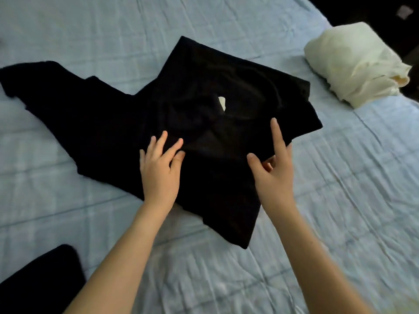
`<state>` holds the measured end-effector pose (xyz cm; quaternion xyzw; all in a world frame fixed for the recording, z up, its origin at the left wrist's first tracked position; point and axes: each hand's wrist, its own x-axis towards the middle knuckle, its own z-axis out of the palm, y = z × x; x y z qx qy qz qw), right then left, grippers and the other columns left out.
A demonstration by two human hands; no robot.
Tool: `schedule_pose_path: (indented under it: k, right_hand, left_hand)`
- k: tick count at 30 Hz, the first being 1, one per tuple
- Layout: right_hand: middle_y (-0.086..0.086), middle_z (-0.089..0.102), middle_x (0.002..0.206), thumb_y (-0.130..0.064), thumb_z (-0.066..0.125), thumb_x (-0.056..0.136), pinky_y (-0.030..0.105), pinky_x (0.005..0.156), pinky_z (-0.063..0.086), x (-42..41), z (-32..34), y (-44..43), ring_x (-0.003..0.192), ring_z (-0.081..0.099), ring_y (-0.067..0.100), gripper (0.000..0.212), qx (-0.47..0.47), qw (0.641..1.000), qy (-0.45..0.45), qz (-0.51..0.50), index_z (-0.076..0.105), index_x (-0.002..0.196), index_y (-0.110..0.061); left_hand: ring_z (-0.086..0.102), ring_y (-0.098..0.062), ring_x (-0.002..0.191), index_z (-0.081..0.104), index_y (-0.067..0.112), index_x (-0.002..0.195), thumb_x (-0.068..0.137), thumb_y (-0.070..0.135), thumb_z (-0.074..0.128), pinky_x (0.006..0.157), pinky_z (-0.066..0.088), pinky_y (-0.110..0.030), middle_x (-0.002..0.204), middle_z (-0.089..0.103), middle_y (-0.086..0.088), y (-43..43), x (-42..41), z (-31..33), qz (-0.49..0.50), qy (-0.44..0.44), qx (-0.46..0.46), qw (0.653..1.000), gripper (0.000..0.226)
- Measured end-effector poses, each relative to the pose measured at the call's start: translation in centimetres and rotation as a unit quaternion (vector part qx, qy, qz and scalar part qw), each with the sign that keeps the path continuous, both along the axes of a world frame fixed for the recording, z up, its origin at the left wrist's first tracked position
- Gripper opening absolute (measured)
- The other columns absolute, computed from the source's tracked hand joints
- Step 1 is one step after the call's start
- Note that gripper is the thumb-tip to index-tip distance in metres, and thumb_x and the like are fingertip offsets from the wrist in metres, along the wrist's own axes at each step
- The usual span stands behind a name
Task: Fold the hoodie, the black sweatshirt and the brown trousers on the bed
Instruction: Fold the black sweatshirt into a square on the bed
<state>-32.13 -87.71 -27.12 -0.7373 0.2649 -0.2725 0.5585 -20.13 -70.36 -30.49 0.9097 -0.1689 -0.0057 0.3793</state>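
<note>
The black sweatshirt lies partly folded in the middle of the bed, with one sleeve stretched out to the left and a white neck label showing. My left hand rests flat on its near part, fingers spread. At the garment's right edge my right hand has the forefinger pointing up and the other fingers curled by the fabric; whether it grips the cloth is unclear. A cream folded garment, probably the hoodie, sits at the far right. Another dark piece of clothing shows at the bottom left corner.
The bed is covered by a light blue quilted sheet with creases. Its right edge runs past the cream bundle, and beyond it the room is dark.
</note>
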Motion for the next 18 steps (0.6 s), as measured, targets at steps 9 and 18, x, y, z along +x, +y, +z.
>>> schedule_pose_path:
  k: [9,18]
  right_hand:
    - [-0.006,0.027,0.160,-0.008,0.060,0.095,0.030,0.112,0.042,4.2,0.3,2.4,0.142,0.034,0.004,0.080,-0.099,0.992,0.076,0.022,0.028,0.149,-0.057]
    - [-0.039,0.023,0.152,-0.009,0.055,0.097,0.028,0.121,0.028,13.7,3.3,0.3,0.143,0.023,-0.012,0.081,-0.103,0.962,0.037,0.250,0.016,0.155,-0.049]
  left_hand:
    - [0.017,-0.014,0.149,0.061,0.025,0.131,0.099,0.032,0.053,0.122,0.010,-0.037,0.154,0.039,0.001,3.2,2.7,-4.3,-0.047,0.104,0.002,0.994,0.034]
    - [0.048,-0.008,0.127,0.054,0.014,0.134,0.098,0.016,0.054,0.105,0.032,-0.010,0.135,0.055,0.001,3.3,1.5,2.1,0.072,-0.080,-0.088,0.990,0.037]
